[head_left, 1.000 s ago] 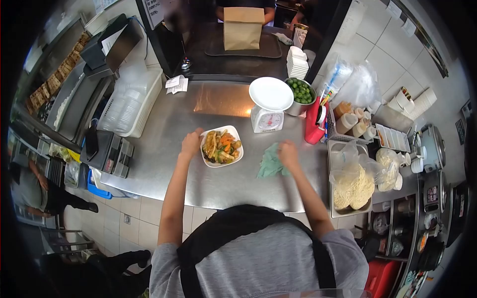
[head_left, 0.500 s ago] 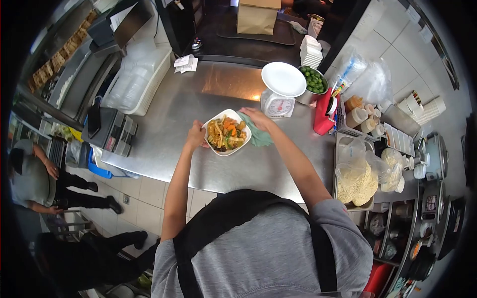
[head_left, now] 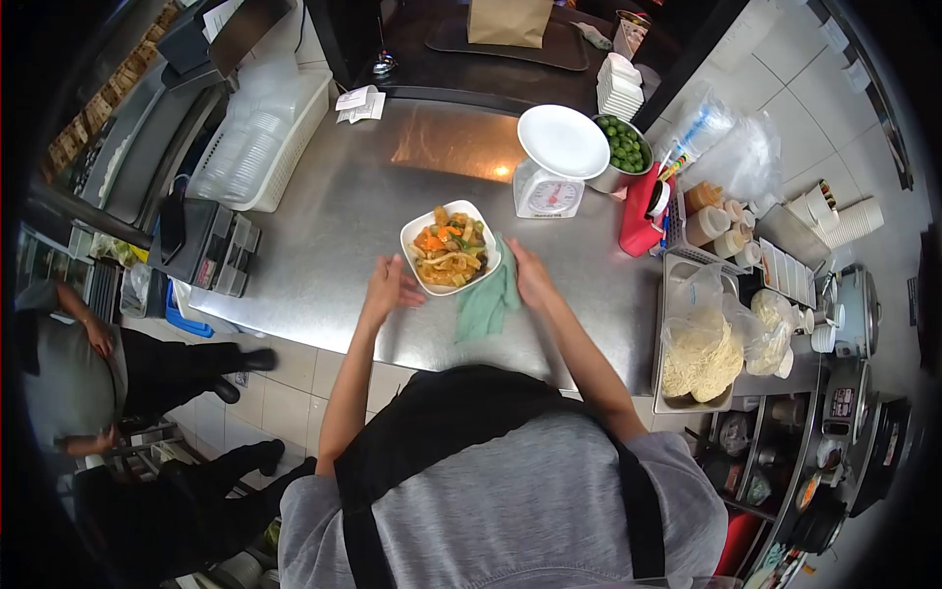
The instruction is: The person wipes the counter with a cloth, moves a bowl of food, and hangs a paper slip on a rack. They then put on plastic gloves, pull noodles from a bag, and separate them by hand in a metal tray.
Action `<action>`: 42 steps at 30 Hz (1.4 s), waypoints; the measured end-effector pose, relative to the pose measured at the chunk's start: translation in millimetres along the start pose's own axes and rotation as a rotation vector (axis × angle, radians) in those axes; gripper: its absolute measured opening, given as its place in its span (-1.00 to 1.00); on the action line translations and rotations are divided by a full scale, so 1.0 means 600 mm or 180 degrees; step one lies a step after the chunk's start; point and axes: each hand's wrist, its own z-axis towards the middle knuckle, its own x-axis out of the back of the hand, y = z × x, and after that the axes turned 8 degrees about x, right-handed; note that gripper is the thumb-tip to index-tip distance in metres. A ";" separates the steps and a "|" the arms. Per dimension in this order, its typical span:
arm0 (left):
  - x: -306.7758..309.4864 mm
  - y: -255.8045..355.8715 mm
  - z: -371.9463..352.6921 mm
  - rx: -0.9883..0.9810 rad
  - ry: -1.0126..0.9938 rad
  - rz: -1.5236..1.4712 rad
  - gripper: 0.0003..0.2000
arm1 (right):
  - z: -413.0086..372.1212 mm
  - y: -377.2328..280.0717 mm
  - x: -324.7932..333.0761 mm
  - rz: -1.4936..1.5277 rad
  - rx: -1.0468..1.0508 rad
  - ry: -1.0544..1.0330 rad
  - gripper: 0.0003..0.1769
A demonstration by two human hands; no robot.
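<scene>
A white square bowl [head_left: 478, 209] of mixed vegetables and meat in sauce sits on the steel counter in front of me. My left hand [head_left: 390, 287] is just off its lower left side, fingers apart and holding nothing. A green cloth [head_left: 488, 306] lies against the bowl's right side and trails down toward me. At the cloth's right edge is my right hand [head_left: 531, 275], its fingers bent onto the fabric; the thumb is mostly hidden.
Beyond the bowl stand a white kitchen scale [head_left: 549, 194], a pot of green limes [head_left: 622, 145] and a red container [head_left: 643, 214]. A tray of noodles [head_left: 703, 368] is on the right. Plastic containers fill a white basket [head_left: 299, 147] at left. Two people stand lower left.
The bowl has turned and shifted slightly. My left hand has let go of its rim and drawn back. My right hand and the cloth have come closer to me along the bowl's right side.
</scene>
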 end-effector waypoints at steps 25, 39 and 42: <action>-0.036 -0.029 0.031 -0.0147 -0.0140 -0.0639 -0.81 | -0.025 0.008 0.020 -0.2752 0.2168 0.0879 -0.58; -0.001 0.076 0.128 -0.0336 -0.0161 -0.0581 -0.76 | -0.069 0.032 0.093 -0.2030 0.1488 0.1603 -0.58; -0.018 0.174 0.219 -0.0774 -0.0372 -0.0644 -0.81 | -0.098 0.037 0.101 -0.2028 0.1466 0.1601 -0.56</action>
